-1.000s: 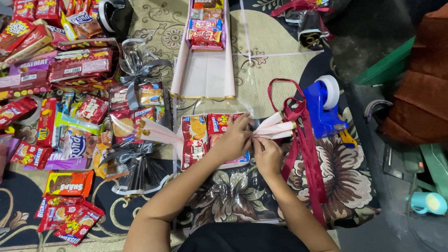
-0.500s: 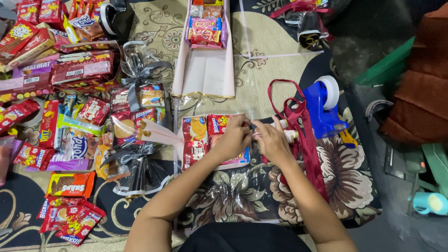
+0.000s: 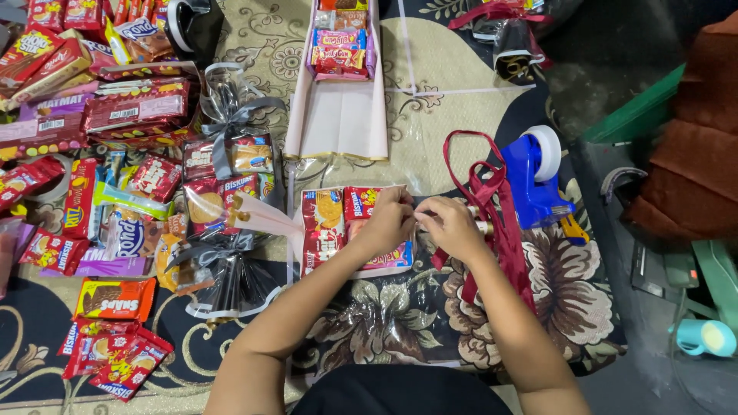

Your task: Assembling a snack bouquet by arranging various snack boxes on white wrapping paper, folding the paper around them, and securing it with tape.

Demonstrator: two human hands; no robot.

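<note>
Two bare forearms rise from the bottom edge and converge over the floral mat (image 3: 561,307). The left hand (image 3: 388,221) lies knuckles-up on a flat bundle of snack packets (image 3: 346,227) wrapped in clear film — three packets show plainly beside the hand, the rest are covered by it. The bundle lies on the mat just in front of the person, its long axis running left to right, with a pink paper cone end (image 3: 257,215) pointing left. The right hand (image 3: 453,224) sits just beside the left, fingers curled and pinched together on the bundle's right end; the left fingers are bent and pressed onto the film, though what exactly they grip cannot be told. One dark red ribbon (image 3: 492,192) loops and trails just right of the right hand. Beyond it stands one blue tape dispenser (image 3: 534,180). Farther up lies one long pink tray (image 3: 338,115), lengthwise away from the person, with a few packets at its far end. A heap of loose snack packs (image 3: 92,123) fills the left side — too many to count.
</note>
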